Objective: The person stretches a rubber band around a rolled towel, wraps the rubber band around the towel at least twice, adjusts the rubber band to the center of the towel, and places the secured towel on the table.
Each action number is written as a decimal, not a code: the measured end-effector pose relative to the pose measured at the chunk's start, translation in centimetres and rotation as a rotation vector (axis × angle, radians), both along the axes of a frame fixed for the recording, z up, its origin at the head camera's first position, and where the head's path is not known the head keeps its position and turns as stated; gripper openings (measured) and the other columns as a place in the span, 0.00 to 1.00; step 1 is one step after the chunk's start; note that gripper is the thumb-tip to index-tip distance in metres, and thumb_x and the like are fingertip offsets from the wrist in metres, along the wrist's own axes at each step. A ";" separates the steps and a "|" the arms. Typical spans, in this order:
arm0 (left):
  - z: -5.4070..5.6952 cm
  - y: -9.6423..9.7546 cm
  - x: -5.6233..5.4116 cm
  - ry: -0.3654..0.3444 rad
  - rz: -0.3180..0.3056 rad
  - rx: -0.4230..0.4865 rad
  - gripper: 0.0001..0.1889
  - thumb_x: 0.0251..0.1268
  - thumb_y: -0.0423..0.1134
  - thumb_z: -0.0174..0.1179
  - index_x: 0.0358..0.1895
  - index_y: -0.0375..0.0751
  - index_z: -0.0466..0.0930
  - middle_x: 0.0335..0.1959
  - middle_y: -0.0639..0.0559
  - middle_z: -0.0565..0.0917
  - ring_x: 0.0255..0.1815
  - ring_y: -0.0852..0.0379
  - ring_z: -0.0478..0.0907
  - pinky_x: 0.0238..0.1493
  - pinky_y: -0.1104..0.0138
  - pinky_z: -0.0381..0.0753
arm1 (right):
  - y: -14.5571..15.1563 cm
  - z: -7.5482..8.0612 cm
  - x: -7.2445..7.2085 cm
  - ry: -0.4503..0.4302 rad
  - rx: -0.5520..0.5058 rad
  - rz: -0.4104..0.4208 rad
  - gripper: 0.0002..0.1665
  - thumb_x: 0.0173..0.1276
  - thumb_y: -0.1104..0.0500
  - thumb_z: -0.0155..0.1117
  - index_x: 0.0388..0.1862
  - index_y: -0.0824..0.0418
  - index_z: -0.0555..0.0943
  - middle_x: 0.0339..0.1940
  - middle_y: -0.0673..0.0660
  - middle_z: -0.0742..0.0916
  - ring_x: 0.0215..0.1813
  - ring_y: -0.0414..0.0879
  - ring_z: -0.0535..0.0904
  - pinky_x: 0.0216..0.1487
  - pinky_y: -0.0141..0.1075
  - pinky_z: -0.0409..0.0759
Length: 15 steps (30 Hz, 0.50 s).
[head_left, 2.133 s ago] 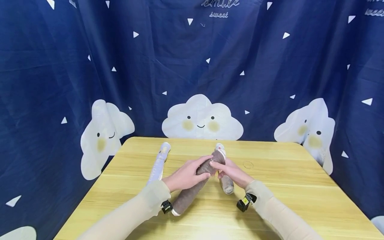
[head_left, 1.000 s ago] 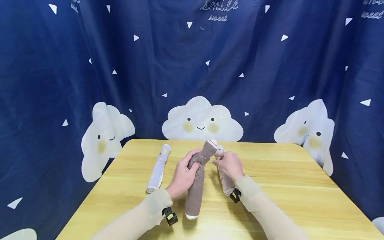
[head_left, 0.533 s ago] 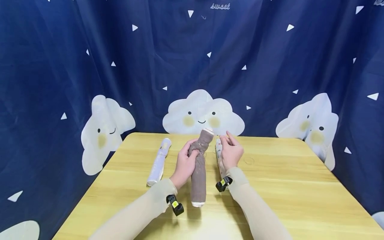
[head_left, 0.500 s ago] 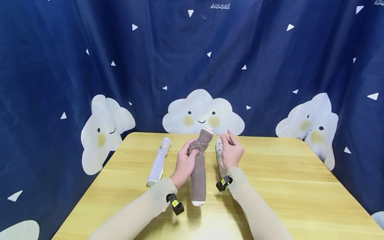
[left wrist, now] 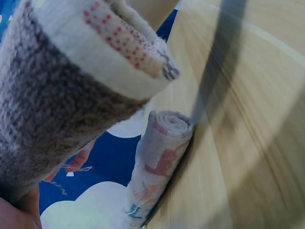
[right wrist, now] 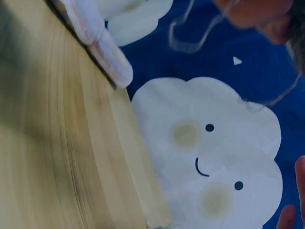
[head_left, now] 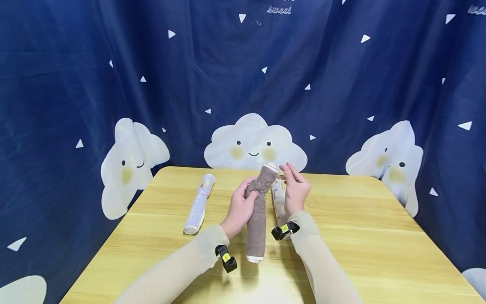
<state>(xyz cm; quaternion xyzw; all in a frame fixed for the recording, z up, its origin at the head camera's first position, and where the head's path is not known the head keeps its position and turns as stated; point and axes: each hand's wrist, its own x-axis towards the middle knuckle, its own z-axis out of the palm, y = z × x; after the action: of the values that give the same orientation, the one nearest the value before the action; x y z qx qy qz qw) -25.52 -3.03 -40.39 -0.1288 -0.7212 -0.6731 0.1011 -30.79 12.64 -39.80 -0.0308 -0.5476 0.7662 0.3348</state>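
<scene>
Now, with the right hand (head_left: 297, 195) lifted off, the brown roll (head_left: 256, 230) is steadied one-handed, clasped by the left hand (head_left: 239, 207) between the counter (head_left: 364, 257) side edges; the right's grip cannot be told.

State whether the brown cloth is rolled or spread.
Rolled: the brown cloth forms a tube in the left hand, with layers of fabric showing at one end.

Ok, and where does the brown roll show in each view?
Head: the brown roll is just right of centre, below mid-height, held by the left hand.
Left wrist: large, across the upper left.
Right wrist: seemingly only the dark fuzzy sliver at the upper right edge.
Shared landmark: the wooden table, in all three.
</scene>
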 end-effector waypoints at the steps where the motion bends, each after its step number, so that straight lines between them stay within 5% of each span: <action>1: 0.0 -0.1 0.0 -0.002 0.000 -0.003 0.21 0.72 0.33 0.52 0.63 0.57 0.77 0.57 0.50 0.83 0.52 0.53 0.81 0.55 0.55 0.80 | -0.1 0.1 0.2 -0.004 0.004 0.020 0.20 0.66 0.56 0.72 0.54 0.64 0.86 0.38 0.52 0.92 0.27 0.37 0.85 0.37 0.31 0.79; 9: 0.7 -0.2 -0.1 -0.044 0.009 -0.001 0.20 0.74 0.34 0.51 0.63 0.59 0.77 0.58 0.51 0.82 0.55 0.53 0.80 0.57 0.55 0.79 | 0.5 1.0 1.9 0.004 -0.104 0.296 0.25 0.72 0.55 0.66 0.62 0.67 0.80 0.47 0.50 0.91 0.34 0.41 0.85 0.40 0.34 0.79; 15: 1.3 -0.5 -0.2 -0.041 0.014 -0.010 0.20 0.73 0.34 0.51 0.62 0.59 0.77 0.57 0.51 0.82 0.53 0.53 0.80 0.54 0.55 0.80 | 1.2 1.0 3.0 0.005 0.067 0.366 0.26 0.73 0.59 0.64 0.66 0.67 0.77 0.52 0.50 0.90 0.38 0.39 0.87 0.46 0.36 0.79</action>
<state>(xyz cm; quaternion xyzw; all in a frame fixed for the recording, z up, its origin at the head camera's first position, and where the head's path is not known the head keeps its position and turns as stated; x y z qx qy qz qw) -25.70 -3.49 -39.12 -0.1105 -0.7272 -0.6714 0.0902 -27.84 13.86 -38.79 0.0823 -0.5683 0.7959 0.1918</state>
